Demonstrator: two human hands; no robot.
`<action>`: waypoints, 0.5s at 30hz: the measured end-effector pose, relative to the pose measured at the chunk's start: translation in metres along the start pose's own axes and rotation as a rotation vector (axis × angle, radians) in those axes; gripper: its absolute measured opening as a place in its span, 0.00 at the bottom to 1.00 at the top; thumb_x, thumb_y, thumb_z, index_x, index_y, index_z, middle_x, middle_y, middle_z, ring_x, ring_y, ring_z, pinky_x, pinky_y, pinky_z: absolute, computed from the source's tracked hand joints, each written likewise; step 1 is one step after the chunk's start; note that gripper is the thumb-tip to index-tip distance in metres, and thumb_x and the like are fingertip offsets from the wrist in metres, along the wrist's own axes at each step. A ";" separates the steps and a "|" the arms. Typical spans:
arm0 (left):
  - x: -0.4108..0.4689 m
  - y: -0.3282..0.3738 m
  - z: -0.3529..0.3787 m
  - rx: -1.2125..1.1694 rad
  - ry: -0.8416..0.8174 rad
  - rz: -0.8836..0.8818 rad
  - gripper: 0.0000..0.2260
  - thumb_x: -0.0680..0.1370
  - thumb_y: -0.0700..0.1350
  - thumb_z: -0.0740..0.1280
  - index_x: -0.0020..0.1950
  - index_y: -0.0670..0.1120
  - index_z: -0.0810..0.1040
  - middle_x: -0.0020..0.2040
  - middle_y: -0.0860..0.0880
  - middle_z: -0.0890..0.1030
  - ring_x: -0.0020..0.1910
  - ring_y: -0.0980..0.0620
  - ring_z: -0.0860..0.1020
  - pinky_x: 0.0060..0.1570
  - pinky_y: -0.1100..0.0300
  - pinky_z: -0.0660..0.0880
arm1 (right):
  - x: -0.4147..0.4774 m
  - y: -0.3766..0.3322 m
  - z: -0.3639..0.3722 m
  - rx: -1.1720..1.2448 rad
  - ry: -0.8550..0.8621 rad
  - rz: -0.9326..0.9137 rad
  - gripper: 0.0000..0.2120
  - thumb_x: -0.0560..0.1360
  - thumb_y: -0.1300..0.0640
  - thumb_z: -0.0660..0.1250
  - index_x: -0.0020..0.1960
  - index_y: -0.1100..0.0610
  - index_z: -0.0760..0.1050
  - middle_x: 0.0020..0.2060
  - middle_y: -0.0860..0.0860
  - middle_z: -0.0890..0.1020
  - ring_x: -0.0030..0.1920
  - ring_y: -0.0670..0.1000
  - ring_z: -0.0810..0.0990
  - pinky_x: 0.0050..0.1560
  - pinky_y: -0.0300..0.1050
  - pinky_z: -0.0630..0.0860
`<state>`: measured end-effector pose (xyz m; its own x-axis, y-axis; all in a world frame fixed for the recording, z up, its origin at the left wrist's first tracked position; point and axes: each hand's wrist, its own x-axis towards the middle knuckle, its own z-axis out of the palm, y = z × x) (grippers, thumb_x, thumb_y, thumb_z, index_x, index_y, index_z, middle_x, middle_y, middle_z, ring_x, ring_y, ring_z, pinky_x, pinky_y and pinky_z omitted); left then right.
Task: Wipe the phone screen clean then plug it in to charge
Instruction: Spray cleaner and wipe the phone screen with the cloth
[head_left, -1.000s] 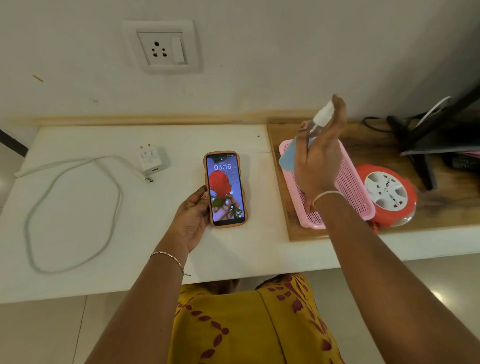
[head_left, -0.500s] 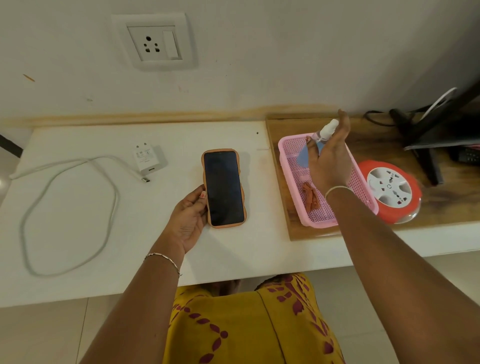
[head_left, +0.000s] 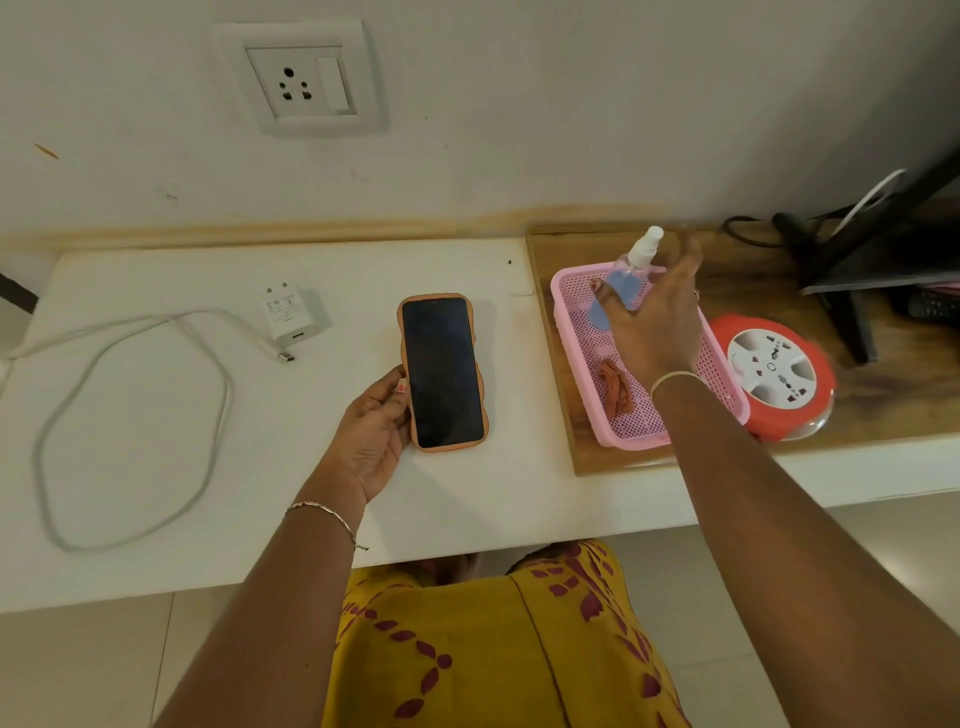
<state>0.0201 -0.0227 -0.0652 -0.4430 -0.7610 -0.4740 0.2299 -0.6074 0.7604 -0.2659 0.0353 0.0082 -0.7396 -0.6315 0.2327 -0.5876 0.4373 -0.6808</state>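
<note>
On the white table (head_left: 156, 519) the phone (head_left: 444, 371) lies face up with a dark screen. The left hand (head_left: 371, 431) holds its left edge with the thumb, fingers tucked out of sight. Over the pink basket (head_left: 571, 291) the right hand (head_left: 654, 322) is wrapped round a spray bottle (head_left: 636, 257), hiding most of its body.

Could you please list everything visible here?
orange-cased phone: 1, dark screen, on white table
charger adapter: 1, white, left of phone
charging cable: 1, white, looped, table's left
wall socket: 1, white, above table
plastic mesh basket: 1, pink, on wooden board
crumpled cloth: 1, orange, in basket
clear spray bottle: 1, blue liquid, over basket
round extension reel: 1, red-and-white, right of basket
black stand: 1, far right
left hand: holds phone's left edge
right hand: grips bottle
</note>
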 end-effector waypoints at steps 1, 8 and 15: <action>0.000 0.000 0.000 0.002 0.000 0.002 0.16 0.82 0.40 0.57 0.69 0.43 0.72 0.64 0.46 0.78 0.62 0.48 0.78 0.59 0.55 0.76 | -0.004 0.002 -0.003 -0.013 0.006 0.026 0.41 0.69 0.43 0.72 0.73 0.53 0.53 0.66 0.52 0.73 0.61 0.55 0.76 0.51 0.52 0.79; 0.000 0.000 0.001 0.009 0.005 0.000 0.16 0.82 0.41 0.58 0.68 0.43 0.72 0.64 0.46 0.79 0.61 0.49 0.78 0.58 0.55 0.76 | -0.029 0.017 -0.024 -0.190 -0.292 0.092 0.21 0.68 0.45 0.74 0.57 0.52 0.74 0.50 0.48 0.80 0.47 0.48 0.77 0.52 0.47 0.76; -0.001 0.001 0.002 -0.011 -0.005 -0.005 0.16 0.82 0.40 0.57 0.69 0.42 0.71 0.64 0.45 0.78 0.62 0.49 0.78 0.58 0.56 0.77 | -0.040 0.017 -0.017 -0.347 -0.375 -0.005 0.13 0.70 0.55 0.73 0.54 0.53 0.80 0.48 0.52 0.83 0.44 0.50 0.76 0.55 0.49 0.75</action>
<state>0.0186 -0.0225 -0.0627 -0.4481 -0.7568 -0.4759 0.2372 -0.6139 0.7529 -0.2524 0.0787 -0.0012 -0.6057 -0.7923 -0.0731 -0.7122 0.5808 -0.3943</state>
